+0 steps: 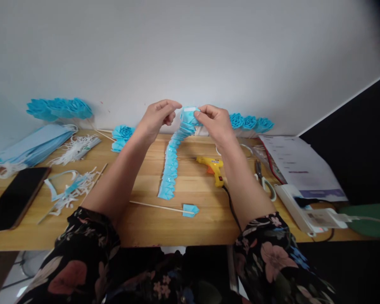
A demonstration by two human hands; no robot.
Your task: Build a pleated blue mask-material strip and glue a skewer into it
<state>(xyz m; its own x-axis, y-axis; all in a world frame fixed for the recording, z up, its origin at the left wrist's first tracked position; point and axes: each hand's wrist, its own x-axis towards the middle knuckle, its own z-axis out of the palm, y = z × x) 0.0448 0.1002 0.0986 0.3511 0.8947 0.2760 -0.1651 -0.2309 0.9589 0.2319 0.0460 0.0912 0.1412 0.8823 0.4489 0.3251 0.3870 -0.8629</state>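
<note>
Bare forearms [118, 179] stretch forward, right hand [217, 124] pinched between thumb and fingers, left hand [158, 118] extending one finger inward

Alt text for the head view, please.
The right hand pinches the upper end of a folded blue strip that trails onto a wooden table; the left hand is beside it. A yellow glue gun and thin stick lie nearby.

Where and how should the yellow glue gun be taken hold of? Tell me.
Take the glue gun by its handle, probably best from the person's side: it lies with the handle toward that side, nozzle pointing left. Mind the cord at the handle's end.
</note>
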